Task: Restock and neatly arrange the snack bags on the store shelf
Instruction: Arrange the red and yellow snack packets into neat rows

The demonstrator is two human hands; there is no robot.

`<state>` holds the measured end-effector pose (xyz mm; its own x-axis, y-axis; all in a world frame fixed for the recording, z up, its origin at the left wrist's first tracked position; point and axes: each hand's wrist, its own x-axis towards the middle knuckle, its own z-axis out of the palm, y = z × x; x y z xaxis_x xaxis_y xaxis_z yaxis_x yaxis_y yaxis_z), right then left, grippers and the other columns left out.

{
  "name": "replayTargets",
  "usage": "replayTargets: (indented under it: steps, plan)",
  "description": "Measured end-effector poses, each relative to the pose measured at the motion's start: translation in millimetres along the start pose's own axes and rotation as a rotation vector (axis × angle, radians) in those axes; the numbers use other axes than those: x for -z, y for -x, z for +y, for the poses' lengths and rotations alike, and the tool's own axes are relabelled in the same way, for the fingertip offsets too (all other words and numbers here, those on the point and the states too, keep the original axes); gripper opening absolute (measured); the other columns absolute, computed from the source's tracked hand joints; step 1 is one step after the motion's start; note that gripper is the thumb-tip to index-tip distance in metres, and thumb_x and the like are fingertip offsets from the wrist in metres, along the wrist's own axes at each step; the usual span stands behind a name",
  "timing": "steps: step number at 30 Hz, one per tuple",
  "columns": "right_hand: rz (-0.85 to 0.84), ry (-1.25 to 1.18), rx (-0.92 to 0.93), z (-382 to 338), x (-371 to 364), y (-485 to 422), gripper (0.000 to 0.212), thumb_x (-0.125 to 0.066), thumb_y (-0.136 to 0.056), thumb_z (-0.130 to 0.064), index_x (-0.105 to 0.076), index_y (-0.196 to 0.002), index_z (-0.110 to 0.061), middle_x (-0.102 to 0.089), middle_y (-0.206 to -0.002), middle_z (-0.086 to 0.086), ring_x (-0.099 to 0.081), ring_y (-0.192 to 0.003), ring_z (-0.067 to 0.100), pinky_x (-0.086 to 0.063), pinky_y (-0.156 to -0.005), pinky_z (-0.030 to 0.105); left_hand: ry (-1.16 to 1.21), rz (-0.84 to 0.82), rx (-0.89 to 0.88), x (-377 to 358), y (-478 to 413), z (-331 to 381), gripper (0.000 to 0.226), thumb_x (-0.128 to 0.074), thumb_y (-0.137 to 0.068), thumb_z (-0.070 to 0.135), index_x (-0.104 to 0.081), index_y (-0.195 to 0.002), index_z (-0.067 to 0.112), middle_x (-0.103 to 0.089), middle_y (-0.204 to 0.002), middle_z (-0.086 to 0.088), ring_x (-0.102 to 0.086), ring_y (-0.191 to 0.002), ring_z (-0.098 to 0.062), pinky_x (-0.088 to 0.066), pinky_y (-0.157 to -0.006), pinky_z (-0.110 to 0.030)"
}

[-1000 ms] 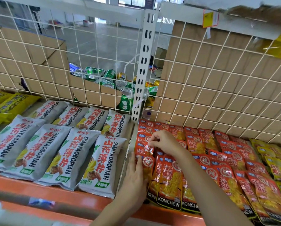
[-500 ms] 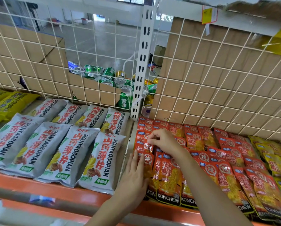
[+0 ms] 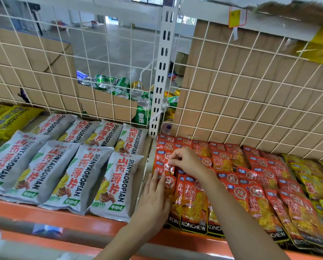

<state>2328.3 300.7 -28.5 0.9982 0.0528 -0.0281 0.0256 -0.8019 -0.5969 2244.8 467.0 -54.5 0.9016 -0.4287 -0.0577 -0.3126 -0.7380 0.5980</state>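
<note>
Rows of red-orange KONCHEW snack bags [image 3: 192, 201] lie overlapped on the orange-edged shelf [image 3: 93, 220], right of the white upright. My left hand [image 3: 154, 200] lies flat with straight fingers on the leftmost front red bag [image 3: 169, 184]. My right hand [image 3: 185, 161] reaches over it and pinches the top edge of a red bag [image 3: 165, 167] in the second row at the left end. Grey SHANYAOBOPIAN bags [image 3: 66, 171] lie in two rows to the left.
Yellow bags lie at the far left [image 3: 6, 119] and far right [image 3: 314, 181]. A white wire grid [image 3: 250, 94] backed with cardboard closes the shelf behind. Green and gold drink cans [image 3: 123, 87] sit beyond the grid. The white slotted upright [image 3: 161, 76] divides the two bays.
The view has shifted slightly. My right hand has stayed at the left end of the second red row, fingers now pinching the bag's edge. My left hand still presses the front bag.
</note>
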Motion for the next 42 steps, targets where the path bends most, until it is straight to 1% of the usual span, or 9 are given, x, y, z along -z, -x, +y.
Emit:
replayTargets:
  steps: [11,17,22,25,27,30,33,38,42]
  plan:
    - [0.218,-0.070,-0.037,4,17,25,0.009,-0.057,-0.090,-0.028,-0.064,-0.094,-0.022,-0.062,-0.093,-0.011,-0.057,-0.089,0.007,-0.045,-0.077,0.022,-0.006,0.050,-0.059,8,-15,-5,0.063,-0.034,-0.099,0.031,0.004,-0.148,0.023,0.012,-0.156,0.005,0.014,-0.143,-0.012,0.003,-0.118,-0.030]
    - [0.256,0.104,-0.121,14,29,61,0.014,-0.055,-0.091,-0.033,-0.062,-0.100,-0.025,-0.062,-0.103,-0.009,-0.056,-0.090,0.006,-0.048,-0.082,0.026,-0.096,0.102,-0.189,5,-25,-3,0.053,-0.028,-0.100,0.039,-0.010,-0.148,0.026,-0.003,-0.157,0.007,0.006,-0.143,-0.009,0.001,-0.115,-0.026]
    - [0.115,0.262,-0.075,10,26,92,0.038,-0.044,-0.092,-0.049,-0.055,-0.121,-0.027,-0.054,-0.120,-0.011,-0.046,-0.111,0.005,-0.035,-0.097,0.024,-0.253,0.076,-0.224,-2,-30,-2,0.071,-0.001,-0.086,0.060,-0.009,-0.149,0.027,0.002,-0.157,0.006,0.009,-0.144,-0.014,0.012,-0.110,-0.025]
    - [0.004,0.273,-0.070,11,20,99,0.080,-0.025,-0.073,-0.081,-0.048,-0.131,-0.030,-0.049,-0.126,-0.013,-0.038,-0.122,0.007,-0.029,-0.106,0.030,-0.334,0.064,-0.214,-3,-30,-2,0.069,-0.012,-0.086,0.056,-0.039,-0.140,0.021,-0.033,-0.149,-0.003,-0.023,-0.140,-0.020,-0.018,-0.112,-0.035]
    - [-0.019,0.283,-0.056,15,17,98,0.098,-0.014,-0.061,-0.091,-0.044,-0.134,-0.031,-0.047,-0.128,-0.013,-0.037,-0.124,0.009,-0.028,-0.107,0.031,-0.310,0.049,-0.182,-4,-30,-5,0.063,-0.013,-0.093,0.055,-0.045,-0.136,0.022,-0.039,-0.145,-0.001,-0.030,-0.136,-0.021,-0.024,-0.112,-0.039]
    - [-0.033,0.269,-0.057,16,15,95,0.066,-0.045,-0.082,-0.066,-0.037,-0.138,-0.031,-0.043,-0.135,-0.012,-0.032,-0.128,0.008,-0.022,-0.110,0.030,-0.361,0.003,-0.148,-3,-28,-5,0.062,-0.008,-0.096,0.052,-0.052,-0.131,0.024,-0.049,-0.139,0.001,-0.038,-0.132,-0.017,-0.021,-0.109,-0.035]
    - [-0.024,0.249,-0.046,16,15,93,0.060,-0.052,-0.085,-0.055,-0.037,-0.138,-0.032,-0.043,-0.134,-0.013,-0.032,-0.125,0.006,-0.023,-0.107,0.026,-0.362,0.018,-0.151,-3,-28,-4,0.053,-0.019,-0.096,0.048,-0.051,-0.130,0.023,-0.053,-0.135,0.002,-0.037,-0.130,-0.016,-0.017,-0.108,-0.032]
    - [-0.018,0.185,-0.015,21,17,87,0.059,-0.058,-0.081,-0.055,-0.044,-0.133,-0.031,-0.048,-0.125,-0.013,-0.036,-0.116,0.005,-0.027,-0.101,0.023,-0.192,0.159,-0.158,9,-48,5,0.073,-0.004,-0.082,0.056,-0.022,-0.146,0.025,-0.020,-0.153,0.006,-0.012,-0.142,-0.012,-0.004,-0.115,-0.027]
    - [-0.031,0.097,-0.016,23,19,82,0.052,-0.061,-0.080,-0.052,-0.050,-0.127,-0.032,-0.050,-0.115,-0.013,-0.042,-0.112,0.007,-0.033,-0.101,0.027,-0.214,0.121,-0.086,18,-84,11,0.053,-0.026,-0.099,0.041,-0.018,-0.147,0.021,-0.014,-0.155,0.002,-0.007,-0.143,-0.015,-0.008,-0.115,-0.031]
